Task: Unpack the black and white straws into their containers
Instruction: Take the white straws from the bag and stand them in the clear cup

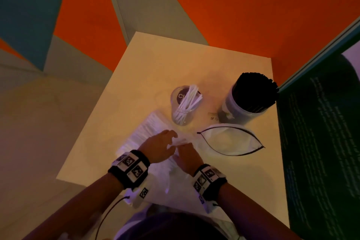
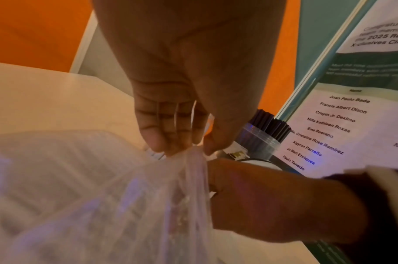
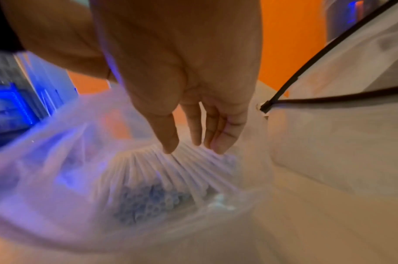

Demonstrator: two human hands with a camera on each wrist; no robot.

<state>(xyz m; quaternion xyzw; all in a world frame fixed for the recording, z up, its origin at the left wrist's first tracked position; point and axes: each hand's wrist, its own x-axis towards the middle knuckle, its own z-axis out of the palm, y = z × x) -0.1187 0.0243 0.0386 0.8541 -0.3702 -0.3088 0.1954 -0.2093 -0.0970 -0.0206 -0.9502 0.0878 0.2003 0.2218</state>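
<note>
A clear plastic bag point(image 1: 144, 132) of white straws point(image 3: 162, 178) lies on the table in front of me. My left hand point(image 2: 182, 150) pinches the bag's gathered mouth point(image 2: 189, 160) and holds it up. My right hand point(image 3: 193, 148) reaches into the opening with fingers fairly straight, the tips touching the straw bundle. Behind the bag stands a clear cup point(image 1: 185, 103) holding some white straws. To its right is a clear tub point(image 1: 251, 99) packed with black straws, also seen past my left thumb point(image 2: 261, 137).
An empty white pouch point(image 1: 231, 140) with a black zip lies open just right of my hands point(image 3: 329, 125). A dark green printed board point(image 1: 321, 142) stands along the table's right edge. Small bits lie between cup and tub point(image 1: 213, 117).
</note>
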